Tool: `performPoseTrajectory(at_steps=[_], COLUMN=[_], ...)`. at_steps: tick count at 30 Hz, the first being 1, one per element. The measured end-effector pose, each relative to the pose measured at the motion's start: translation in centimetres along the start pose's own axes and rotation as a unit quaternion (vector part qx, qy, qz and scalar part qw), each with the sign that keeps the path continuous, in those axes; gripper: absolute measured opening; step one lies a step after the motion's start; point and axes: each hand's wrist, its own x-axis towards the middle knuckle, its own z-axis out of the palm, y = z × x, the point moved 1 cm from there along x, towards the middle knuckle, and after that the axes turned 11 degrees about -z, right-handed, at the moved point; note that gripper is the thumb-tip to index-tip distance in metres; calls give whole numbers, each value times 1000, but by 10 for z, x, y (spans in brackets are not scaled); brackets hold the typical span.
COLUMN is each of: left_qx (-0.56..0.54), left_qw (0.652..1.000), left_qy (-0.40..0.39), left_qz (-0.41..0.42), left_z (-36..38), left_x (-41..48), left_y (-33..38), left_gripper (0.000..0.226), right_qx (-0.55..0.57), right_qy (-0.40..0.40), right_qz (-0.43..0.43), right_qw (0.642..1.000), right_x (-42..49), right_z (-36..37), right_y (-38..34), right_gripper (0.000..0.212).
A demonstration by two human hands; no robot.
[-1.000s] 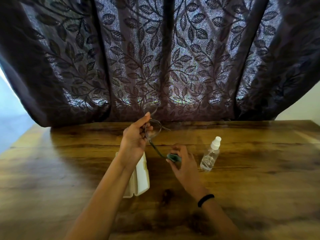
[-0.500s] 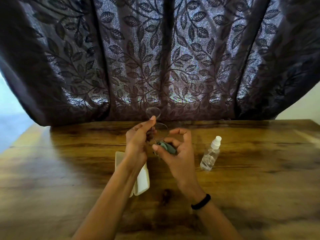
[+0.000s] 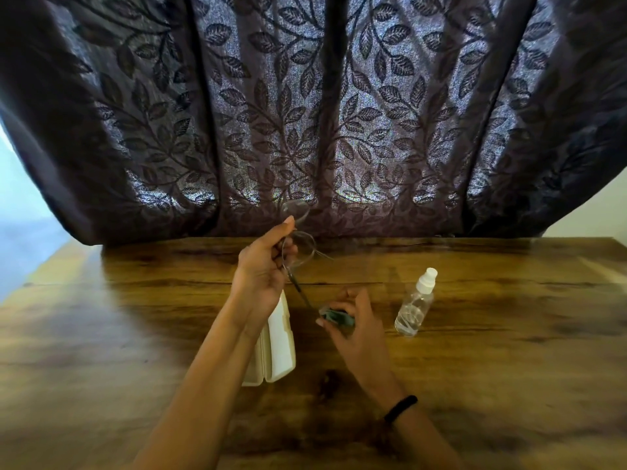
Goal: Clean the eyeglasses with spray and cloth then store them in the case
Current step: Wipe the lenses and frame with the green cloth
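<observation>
Teal cloth (image 3: 336,317), one, is pinched between the thumb and curled fingers of the right hand (image 3: 358,334), wrapped round the tip of one temple of the glasses (image 3: 300,249). Left hand (image 3: 259,271) has its fingers curled, pinching the frame by the lenses. One pair of glasses, thin rims, is held in the air above the table (image 3: 509,351), slanting between both hands. One white case (image 3: 280,347) lies open on the table, partly under the left wrist. One clear spray bottle (image 3: 415,303) with a white cap stands upright, near the right hand but apart from it. One black band (image 3: 400,408) circles the right wrist. Wood-grain table; one dark leaf-pattern curtain (image 3: 339,113) hangs behind.
</observation>
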Motion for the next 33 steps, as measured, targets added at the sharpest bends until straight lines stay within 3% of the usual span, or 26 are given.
performPoseTrajectory(at_steps=[6,14,19,21,25,29,33], left_qx=[15,66,88,110,149,145,146], left_qw=[1000,991,975,964,949,952,956], left_qy=[-17,-103,-171,-201,-245,-239,-231], left_qz=[2,-55,-115,-133,-132,-123,-111], left_z=[-1,-14,-21,-23,-23,-27,-27], left_x=[-2,-3,-6,-5,-2,1,2], left_y=[7,1,-5,-7,-7,-6,-8], left_gripper=[12,27,18,17,30,36,31], right_qx=[-53,152,171,205,255,259,199], right_qy=[8,195,237,219,105,34,22], right_qz=[73,23,-8,-12,-29,-49,-62], right_qw=[996,969,956,954,961,964,978], right_x=[5,48,82,91,88,83,84], right_z=[-14,-37,-45,-41,-27,-27,-29], right_y=[29,0,-16,-22,-27,-24,-18], right_gripper=[48,44,37,28,7,18,32])
